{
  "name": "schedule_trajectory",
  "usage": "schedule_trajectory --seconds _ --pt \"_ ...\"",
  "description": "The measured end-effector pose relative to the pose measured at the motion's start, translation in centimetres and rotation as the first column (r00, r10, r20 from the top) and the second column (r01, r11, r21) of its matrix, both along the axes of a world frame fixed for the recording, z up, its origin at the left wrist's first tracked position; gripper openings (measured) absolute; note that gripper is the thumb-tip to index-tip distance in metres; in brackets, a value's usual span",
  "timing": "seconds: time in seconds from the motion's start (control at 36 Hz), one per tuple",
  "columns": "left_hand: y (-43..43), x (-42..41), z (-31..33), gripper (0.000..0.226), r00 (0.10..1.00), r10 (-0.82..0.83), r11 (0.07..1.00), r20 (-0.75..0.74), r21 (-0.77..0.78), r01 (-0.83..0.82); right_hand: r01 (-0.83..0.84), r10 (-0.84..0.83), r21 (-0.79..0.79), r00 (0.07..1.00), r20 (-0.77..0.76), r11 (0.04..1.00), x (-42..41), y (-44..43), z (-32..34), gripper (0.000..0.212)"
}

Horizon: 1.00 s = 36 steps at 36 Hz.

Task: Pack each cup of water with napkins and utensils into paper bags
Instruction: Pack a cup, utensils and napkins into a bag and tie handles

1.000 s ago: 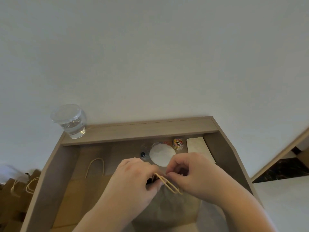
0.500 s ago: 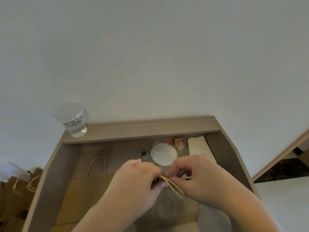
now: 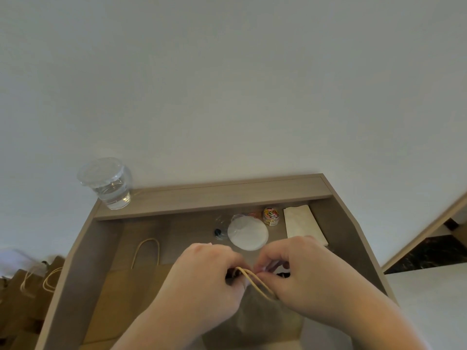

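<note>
Two pinching grips at bag [image 3: 265, 322] mouth, just nearer than lid [image 3: 247, 232]: left hand [image 3: 209, 276] and right hand [image 3: 300, 274] clamping handle [image 3: 255, 281]. Keep edges aligned, pull evenly. Cup [image 3: 108, 184] far left of lid.

Light: soft, even, bright on white wall [image 3: 227, 84]
Shadow: dim inside desk recess [image 3: 83, 274]
Edges: wide-angle curving
Focus: foreground slightly soft

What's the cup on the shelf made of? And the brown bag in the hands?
The cup looks like clear, shiny plastic: water shows through and a thin see-through lid caps it. The bag looks like dull brown paper, creased; its tan handle seems twisted paper cord, hard to tell.
</note>
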<state>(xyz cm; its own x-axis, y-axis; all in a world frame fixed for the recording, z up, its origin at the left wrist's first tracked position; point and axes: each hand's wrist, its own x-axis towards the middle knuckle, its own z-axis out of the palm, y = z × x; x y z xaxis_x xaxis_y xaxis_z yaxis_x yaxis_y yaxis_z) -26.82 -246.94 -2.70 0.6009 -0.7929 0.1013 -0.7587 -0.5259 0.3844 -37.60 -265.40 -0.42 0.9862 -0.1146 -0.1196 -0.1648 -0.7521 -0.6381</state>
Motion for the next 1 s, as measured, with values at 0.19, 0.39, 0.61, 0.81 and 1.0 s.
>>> schedule_trajectory --seconds 0.19,0.39,0.61,0.81,1.0 --pt "-0.3 0.2 -0.4 0.045 1.000 -0.019 1.000 -0.007 -0.021 0.019 0.030 -0.030 -0.013 0.999 -0.010 0.999 0.3 0.0 -0.2 0.007" --pt "-0.2 0.5 -0.6 0.050 0.999 -0.038 0.999 -0.036 -0.013 0.038 0.081 -0.081 -0.015 0.995 -0.058 0.997 0.6 0.1 -0.8 0.006" --pt "-0.1 0.8 -0.9 0.043 0.998 -0.059 0.998 -0.023 -0.013 0.059 0.110 -0.117 -0.069 0.987 -0.110 0.992 1.1 0.5 -1.1 0.018" --pt "1.8 0.7 -0.6 0.037 0.994 -0.101 0.991 -0.030 -0.095 0.098 0.105 -0.126 -0.134 0.980 -0.157 0.985 0.7 1.0 -0.2 0.011" --pt "3.9 1.4 -1.1 0.026 0.992 -0.128 0.990 -0.006 -0.067 0.127 0.167 -0.195 -0.164 0.966 -0.172 0.972 1.4 2.7 -0.1 0.011"
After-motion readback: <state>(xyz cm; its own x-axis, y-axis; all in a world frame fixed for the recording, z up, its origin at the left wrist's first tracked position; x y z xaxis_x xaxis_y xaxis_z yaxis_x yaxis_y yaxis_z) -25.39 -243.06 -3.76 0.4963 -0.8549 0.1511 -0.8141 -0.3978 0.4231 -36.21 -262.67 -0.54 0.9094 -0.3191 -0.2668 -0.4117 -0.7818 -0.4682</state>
